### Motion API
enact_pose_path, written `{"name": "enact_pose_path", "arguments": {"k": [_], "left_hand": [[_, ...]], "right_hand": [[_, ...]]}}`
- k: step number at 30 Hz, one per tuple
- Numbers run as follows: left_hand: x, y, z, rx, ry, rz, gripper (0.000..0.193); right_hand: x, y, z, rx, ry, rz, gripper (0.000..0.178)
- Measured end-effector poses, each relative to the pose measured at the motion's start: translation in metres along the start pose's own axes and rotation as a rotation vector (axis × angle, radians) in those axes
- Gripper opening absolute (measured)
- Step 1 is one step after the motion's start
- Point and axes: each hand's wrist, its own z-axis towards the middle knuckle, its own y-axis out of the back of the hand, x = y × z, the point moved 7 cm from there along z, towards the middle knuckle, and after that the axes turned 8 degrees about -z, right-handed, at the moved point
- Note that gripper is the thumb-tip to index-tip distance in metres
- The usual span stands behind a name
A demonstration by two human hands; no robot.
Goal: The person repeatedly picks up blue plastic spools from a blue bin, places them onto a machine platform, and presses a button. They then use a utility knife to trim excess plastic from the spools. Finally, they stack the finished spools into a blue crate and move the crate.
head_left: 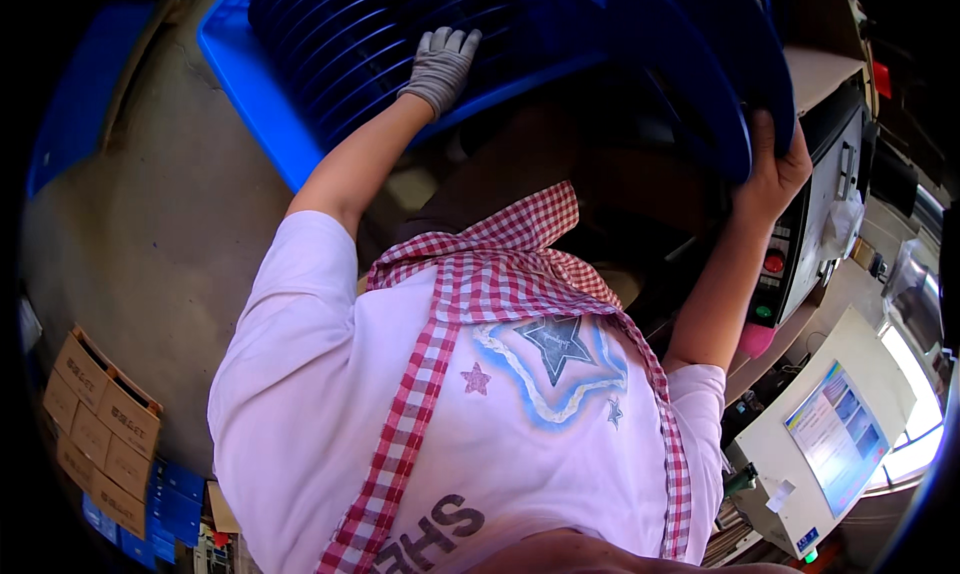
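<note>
The stack of round dark-blue plastic discs (380, 34) lay inside a bright-blue plastic crate (250, 94) at the top of the view, tilted over the grey concrete floor (150, 244). The left hand (440, 64), in a grey knitted glove, rested flat on the ribbed edges of the stack, fingers spread and pressed on it rather than curled around anything. The right hand (775, 169), bare, was clamped on the rim of a large curved blue plastic piece (700, 84) at the upper right, thumb on one side and fingers behind it; whether that piece was part of the same crate or a separate one could not be told from this angle. The two hands were well apart. Just beside the right hand stood a pale machine panel with a red button (773, 264) and a green button (763, 312). Lower right sat a lit screen (835, 434). Brown cardboard boxes (100, 424) were stacked at the lower left.
</note>
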Motion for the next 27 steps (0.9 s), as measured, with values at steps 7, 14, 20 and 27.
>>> {"name": "enact_pose_path", "arguments": {"k": [7,14,20,27], "left_hand": [[0.057,-0.026,0.002,-0.066,-0.003,-0.130,0.041],[0.040,0.018,0.001,0.131,0.017,-0.074,0.038],[0.042,0.016,0.001,0.139,0.024,-0.133,0.037],[0.043,0.005,-0.002,0.023,-0.027,-0.136,0.051]], "right_hand": [[0.055,-0.066,0.036,0.647,0.419,-0.359,0.023],[0.039,-0.147,0.021,1.007,0.641,-0.541,0.020],[0.024,-0.184,0.012,1.142,0.597,-0.685,0.020],[0.028,-0.179,0.046,1.090,0.435,-0.605,0.021]]}}
